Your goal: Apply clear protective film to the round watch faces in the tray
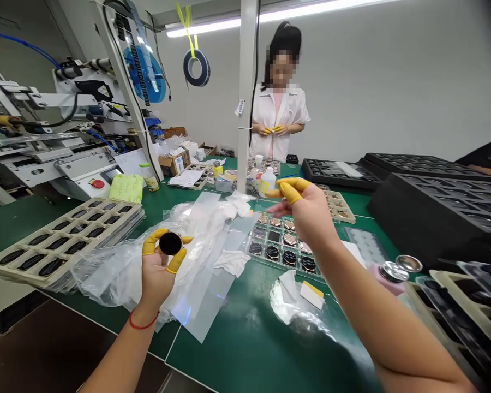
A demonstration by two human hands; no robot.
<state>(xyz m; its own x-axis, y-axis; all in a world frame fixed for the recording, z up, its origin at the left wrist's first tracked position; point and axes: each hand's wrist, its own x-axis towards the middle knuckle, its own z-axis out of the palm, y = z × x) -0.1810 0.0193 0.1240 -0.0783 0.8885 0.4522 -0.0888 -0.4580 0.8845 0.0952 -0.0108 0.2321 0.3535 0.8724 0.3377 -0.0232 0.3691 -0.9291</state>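
- Nearest of all, a bare right forearm [372,305] slants in over the green bench top [237,349]; I'd keep it clear of the pink bottle with a shiny metal cap [394,272] just past it.
- At its end, the right hand [309,210], thumb and index in yellow rubber finger cots, hangs above a clear plastic tray [281,246] of round black and rose-gold pieces. Those two fingers bend in close together; I can't tell whether they pinch anything.
- Across from it, the left hand [157,275] grasps a flat, round black disc [170,243] by its edge, dark face toward the worker.
- That edge grip looks right to me: such a face would probably show any smudge, so covered fingertips belong on the rim and bare skin off it.
- As for place, the disc is up in the air over heaped translucent plastic sheeting [213,297], well apart from the tray. Should it slip, soft film would likely be kinder than the hard bench.
- Light pressure and a slow tilt under the white tube light [278,16] would, I reckon, show marks best.
- One crumpled white cloth [232,263] lies between the hands, handy, though lint might be a worry.
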